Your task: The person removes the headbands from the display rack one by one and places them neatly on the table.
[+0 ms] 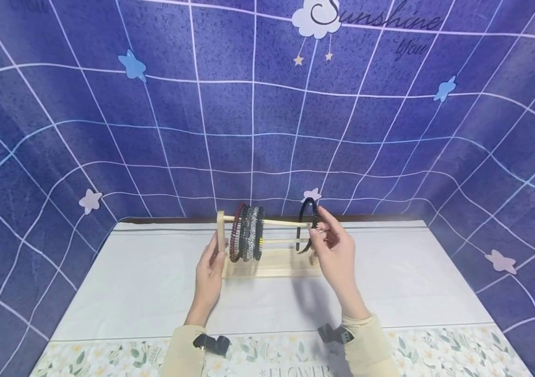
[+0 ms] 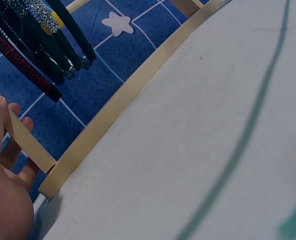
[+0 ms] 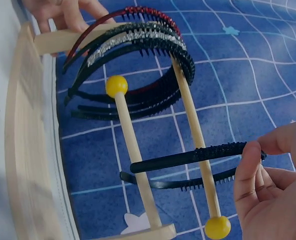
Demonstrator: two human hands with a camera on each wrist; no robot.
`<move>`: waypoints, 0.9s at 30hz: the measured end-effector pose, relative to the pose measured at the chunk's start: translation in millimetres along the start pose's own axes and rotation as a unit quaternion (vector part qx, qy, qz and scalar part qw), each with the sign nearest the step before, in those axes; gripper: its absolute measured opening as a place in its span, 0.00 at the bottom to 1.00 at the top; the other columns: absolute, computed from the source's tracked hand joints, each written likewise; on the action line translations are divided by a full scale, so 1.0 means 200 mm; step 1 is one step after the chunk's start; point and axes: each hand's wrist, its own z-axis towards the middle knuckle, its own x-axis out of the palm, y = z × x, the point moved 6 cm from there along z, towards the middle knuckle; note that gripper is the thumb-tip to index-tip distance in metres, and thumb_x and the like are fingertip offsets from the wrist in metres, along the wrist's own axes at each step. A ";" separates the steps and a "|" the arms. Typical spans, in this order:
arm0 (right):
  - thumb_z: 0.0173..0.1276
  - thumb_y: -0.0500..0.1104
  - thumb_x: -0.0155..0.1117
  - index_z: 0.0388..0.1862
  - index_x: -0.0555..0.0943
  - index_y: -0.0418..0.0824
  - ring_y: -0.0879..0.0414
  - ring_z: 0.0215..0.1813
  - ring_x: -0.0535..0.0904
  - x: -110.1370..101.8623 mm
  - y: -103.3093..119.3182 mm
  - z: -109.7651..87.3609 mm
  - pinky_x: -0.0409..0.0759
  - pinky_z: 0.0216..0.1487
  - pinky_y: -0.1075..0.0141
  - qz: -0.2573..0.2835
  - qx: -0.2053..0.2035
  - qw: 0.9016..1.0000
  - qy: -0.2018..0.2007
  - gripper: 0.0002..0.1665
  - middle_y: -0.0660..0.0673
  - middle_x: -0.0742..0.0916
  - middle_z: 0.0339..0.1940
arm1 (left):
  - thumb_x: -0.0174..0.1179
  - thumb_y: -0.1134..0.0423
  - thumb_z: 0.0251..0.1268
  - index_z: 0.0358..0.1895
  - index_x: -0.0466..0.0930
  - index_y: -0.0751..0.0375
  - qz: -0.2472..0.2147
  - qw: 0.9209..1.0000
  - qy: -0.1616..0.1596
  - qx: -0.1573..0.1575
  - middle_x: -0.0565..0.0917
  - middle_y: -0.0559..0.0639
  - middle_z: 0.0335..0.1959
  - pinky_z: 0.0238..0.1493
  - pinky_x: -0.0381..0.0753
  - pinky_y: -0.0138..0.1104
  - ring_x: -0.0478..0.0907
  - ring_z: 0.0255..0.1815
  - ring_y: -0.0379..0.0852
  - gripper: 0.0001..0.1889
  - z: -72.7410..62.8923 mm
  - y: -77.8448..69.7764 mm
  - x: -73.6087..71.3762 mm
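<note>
A wooden headband rack (image 1: 272, 269) stands on the white cloth; its rods carry yellow ball ends (image 3: 217, 227). My left hand (image 1: 208, 272) holds the upright post (image 1: 221, 233) at the rack's left end, with fingers behind it in the left wrist view. Several toothed headbands (image 1: 248, 233), dark red, black and silver-glittered, hang grouped toward that end. Between thumb and fingers, my right hand (image 1: 337, 256) pinches a black toothed headband (image 3: 197, 156) near the rack's right end. Its arms straddle the rods, one passing in front in the right wrist view.
A blue gridded curtain (image 1: 229, 115) with stars rises behind and at both sides of the table. White cloth (image 1: 154, 288) covers the tabletop, with a floral border (image 1: 121, 351) at the front.
</note>
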 end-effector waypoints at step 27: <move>0.75 0.22 0.67 0.78 0.80 0.34 0.58 0.31 0.84 -0.09 0.04 0.03 0.86 0.26 0.76 0.000 -0.046 0.999 -0.024 0.34 0.49 0.86 0.40 | 0.54 0.67 0.90 0.88 0.64 0.51 0.001 1.000 -0.002 0.008 0.81 0.64 0.72 0.76 0.75 0.23 0.77 0.77 0.65 0.30 0.00 0.01 0.00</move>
